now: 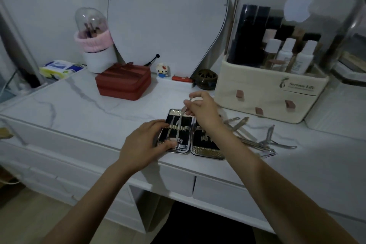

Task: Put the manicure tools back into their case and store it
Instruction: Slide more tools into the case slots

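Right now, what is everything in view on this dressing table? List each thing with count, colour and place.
manicure case: one, black-lined, open flat at the front edge
slim tool: one, silver, over the case's left half
loose tools: several, silver, right of the case
red pouch: one, behind the case
cosmetics organiser: one, cream, clear lid, right
brush holder: one, white, pink band, back left
wipes pack: one, far left
figurine: one, by the mirror
left hand: holds the case down
right hand: pinches the slim tool
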